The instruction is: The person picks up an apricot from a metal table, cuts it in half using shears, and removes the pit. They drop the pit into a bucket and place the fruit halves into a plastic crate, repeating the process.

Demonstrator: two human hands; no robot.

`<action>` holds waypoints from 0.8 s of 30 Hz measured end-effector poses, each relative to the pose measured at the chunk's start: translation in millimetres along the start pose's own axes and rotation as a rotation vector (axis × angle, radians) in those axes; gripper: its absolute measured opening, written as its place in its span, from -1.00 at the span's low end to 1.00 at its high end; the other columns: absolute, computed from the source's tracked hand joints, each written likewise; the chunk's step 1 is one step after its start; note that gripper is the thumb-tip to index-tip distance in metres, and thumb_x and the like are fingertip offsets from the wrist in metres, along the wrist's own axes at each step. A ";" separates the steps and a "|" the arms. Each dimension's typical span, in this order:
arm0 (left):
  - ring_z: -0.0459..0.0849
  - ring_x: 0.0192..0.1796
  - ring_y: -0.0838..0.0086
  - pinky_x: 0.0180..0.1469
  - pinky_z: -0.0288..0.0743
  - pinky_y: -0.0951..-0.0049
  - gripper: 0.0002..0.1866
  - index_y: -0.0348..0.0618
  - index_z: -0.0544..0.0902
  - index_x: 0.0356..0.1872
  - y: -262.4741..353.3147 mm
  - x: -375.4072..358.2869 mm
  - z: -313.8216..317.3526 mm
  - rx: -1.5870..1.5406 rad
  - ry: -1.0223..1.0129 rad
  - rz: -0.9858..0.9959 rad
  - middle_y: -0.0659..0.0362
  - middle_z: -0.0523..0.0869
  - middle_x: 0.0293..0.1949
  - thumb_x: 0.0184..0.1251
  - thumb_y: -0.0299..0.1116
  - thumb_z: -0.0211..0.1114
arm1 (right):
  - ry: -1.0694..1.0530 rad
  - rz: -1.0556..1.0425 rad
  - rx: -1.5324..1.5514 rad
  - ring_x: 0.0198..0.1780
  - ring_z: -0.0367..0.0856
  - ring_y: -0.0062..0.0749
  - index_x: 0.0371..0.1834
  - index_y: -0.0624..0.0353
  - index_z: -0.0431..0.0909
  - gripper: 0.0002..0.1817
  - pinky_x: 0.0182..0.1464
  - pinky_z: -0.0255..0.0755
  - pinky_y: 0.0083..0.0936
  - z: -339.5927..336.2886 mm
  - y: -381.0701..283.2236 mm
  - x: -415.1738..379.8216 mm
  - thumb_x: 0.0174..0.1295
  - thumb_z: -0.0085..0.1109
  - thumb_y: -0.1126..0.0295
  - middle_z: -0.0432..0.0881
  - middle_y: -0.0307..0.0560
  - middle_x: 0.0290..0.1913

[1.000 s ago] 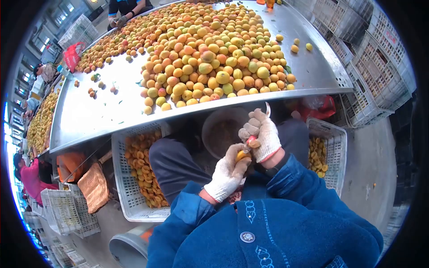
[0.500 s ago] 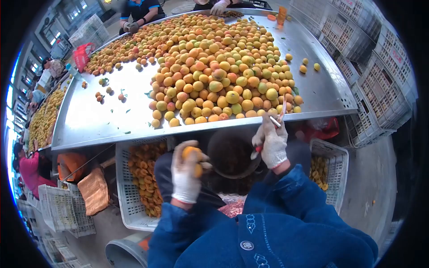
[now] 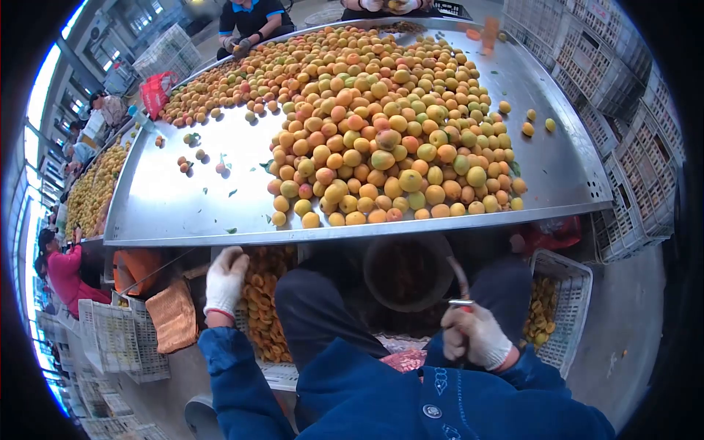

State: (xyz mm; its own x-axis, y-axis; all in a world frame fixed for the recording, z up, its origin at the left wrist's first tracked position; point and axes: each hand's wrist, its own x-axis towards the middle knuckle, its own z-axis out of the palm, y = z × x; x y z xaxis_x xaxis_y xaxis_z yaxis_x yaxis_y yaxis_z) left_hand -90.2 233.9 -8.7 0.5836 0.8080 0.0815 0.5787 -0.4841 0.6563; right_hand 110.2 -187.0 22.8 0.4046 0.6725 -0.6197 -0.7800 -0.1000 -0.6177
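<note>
My left hand, in a white knit glove, hangs over the left-hand edge of a white plastic crate of halved apricots. Its fingers are loosely bent and partly hidden from above, with no fruit showing in them. In front of my right thigh, my gloved right hand is closed around a small knife. The thin, slightly curved blade points up and away from me, and a bit of metal and red shows at the grip. Beyond both hands, a large heap of whole apricots lies on the metal table.
Between my knees stands a round bucket with dark contents. A second crate of halved apricots is at my right. The metal table's front edge crosses above my knees. Stacked crates rise on the right. Co-workers sit across the table.
My left hand has moved left to the crate, and the orange apricot pieces it held are out of sight. My right hand has come down and nearer my body, still gripping the knife. The view has shifted.
</note>
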 end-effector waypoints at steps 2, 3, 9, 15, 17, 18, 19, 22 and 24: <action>0.56 -0.20 0.56 -0.05 0.48 0.50 -0.71 -0.31 0.62 0.00 62.0 13.6 -14.7 -0.225 -0.063 -0.185 0.14 0.69 -0.25 0.34 -0.36 0.27 | 0.139 -0.132 -0.023 -0.72 0.31 -0.48 -0.31 0.26 0.42 -0.85 -0.62 0.28 -0.50 -6.9 -11.9 -15.3 0.32 0.04 0.38 0.32 -0.18 -0.69; 0.56 -0.18 0.56 -0.03 0.46 0.51 -0.70 -0.32 0.61 0.02 68.7 27.1 -16.2 -0.311 -0.098 -0.101 0.16 0.67 -0.23 0.35 -0.37 0.26 | 0.237 -0.158 -0.044 -0.73 0.29 -0.48 -0.31 0.26 0.42 -0.86 -0.62 0.27 -0.52 -13.2 -16.4 -22.6 0.32 0.02 0.40 0.33 -0.18 -0.69; 0.61 -0.08 0.51 0.06 0.47 0.50 -0.69 -0.34 0.57 0.07 161.9 88.8 -8.8 -0.530 -0.391 0.103 0.15 0.65 -0.13 0.41 -0.35 0.18 | 0.524 -0.252 -0.507 -0.70 0.31 -0.62 -0.30 0.29 0.43 -0.76 -0.60 0.25 -0.65 -46.1 -28.8 -55.6 0.33 0.05 0.29 0.38 -0.26 -0.67; 0.64 -0.19 0.58 -0.10 0.52 0.55 -0.79 -0.27 0.62 -0.05 222.0 111.0 96.4 -0.506 -0.490 0.290 0.19 0.70 -0.22 0.37 -0.40 0.23 | 0.358 -0.211 0.146 -0.74 0.19 -0.44 -0.29 0.25 0.43 -0.56 -0.58 0.20 -0.45 -71.9 -3.4 -28.4 0.46 -0.07 0.03 0.23 -0.24 -0.74; 0.67 -0.21 0.51 -0.12 0.54 0.50 -0.77 -0.25 0.63 -0.08 238.9 108.5 138.0 -0.430 -0.493 0.396 0.14 0.71 -0.26 0.31 -0.38 0.29 | 0.264 -0.152 0.303 -0.75 0.15 -0.45 -0.30 0.21 0.44 -0.54 -0.58 0.16 -0.43 -90.3 10.8 -18.5 0.48 -0.16 0.00 0.19 -0.25 -0.74; 0.70 -0.22 0.43 -0.12 0.55 0.45 -0.75 -0.23 0.63 -0.09 248.5 105.9 155.4 -0.391 -0.483 0.419 0.10 0.72 -0.27 0.27 -0.35 0.32 | 0.169 -0.092 0.450 -0.75 0.11 -0.46 -0.31 0.18 0.45 -0.51 -0.57 0.12 -0.41 -100.2 15.3 -16.7 0.50 -0.24 -0.03 0.16 -0.27 -0.75; 0.71 -0.20 0.33 -0.11 0.56 0.40 -0.73 -0.22 0.63 -0.09 252.8 108.5 175.0 -0.326 -0.461 0.496 0.05 0.72 -0.26 0.24 -0.32 0.34 | 0.077 -0.024 0.524 -0.74 0.08 -0.49 -0.29 0.13 0.49 -0.50 -0.55 0.07 -0.43 -109.7 14.8 -17.5 0.50 -0.26 -0.06 0.13 -0.30 -0.74; 0.69 -0.15 0.21 -0.06 0.57 0.32 -0.64 -0.23 0.63 -0.06 287.1 108.5 213.6 -0.050 -0.402 0.591 -0.01 0.70 -0.17 0.13 -0.31 0.43 | -0.110 -0.057 0.624 -0.73 0.09 -0.51 -0.27 0.13 0.51 -0.52 -0.53 0.08 -0.45 -128.6 14.0 -16.7 0.48 -0.22 -0.03 0.10 -0.32 -0.74; 0.67 -0.15 0.13 -0.07 0.56 0.21 -0.64 -0.18 0.64 -0.04 305.4 107.5 236.9 0.033 -0.355 0.753 -0.03 0.69 -0.20 0.11 -0.33 0.39 | -0.107 -0.061 0.581 -0.73 0.09 -0.52 -0.23 0.15 0.53 -0.49 -0.51 0.09 -0.45 -126.9 9.3 -21.6 0.46 -0.19 -0.09 0.09 -0.33 -0.73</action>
State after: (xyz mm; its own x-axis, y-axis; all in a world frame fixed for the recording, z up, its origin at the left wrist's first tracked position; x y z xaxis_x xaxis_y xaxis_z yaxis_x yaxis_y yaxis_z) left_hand 284.1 93.3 22.8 0.9630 0.1129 0.2446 -0.0248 -0.8669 0.4979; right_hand 154.7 -295.5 -31.0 0.4301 0.7374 -0.5208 -0.9026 0.3387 -0.2658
